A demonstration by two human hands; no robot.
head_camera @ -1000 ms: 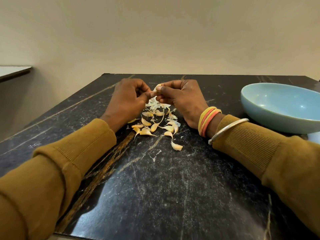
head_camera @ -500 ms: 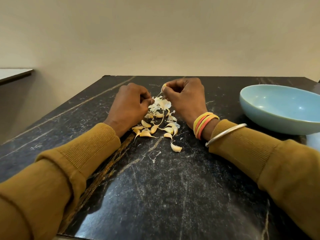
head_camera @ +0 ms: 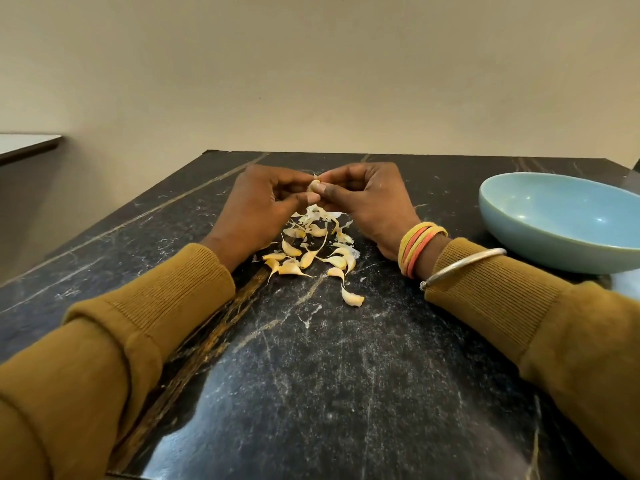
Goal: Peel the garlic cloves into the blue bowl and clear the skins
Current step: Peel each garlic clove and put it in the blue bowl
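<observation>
The dark table is carrying the blue bowl at right; left hand and right hand, above the garlic pile, are both pinching one clove, likely peeling best by nicking its tip, stripping gently

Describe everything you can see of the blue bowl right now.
The blue bowl is wide, shallow and pale blue, with a glossy glaze like ceramic that catches small highlights. It stands upright on the black marbled table, to the right of the right hand, and the frame edge cuts off its right side. The part of its inside that shows holds no cloves or skins. The silver bangle on the right sleeve lies close before its wall; whether they touch cannot be told.
</observation>
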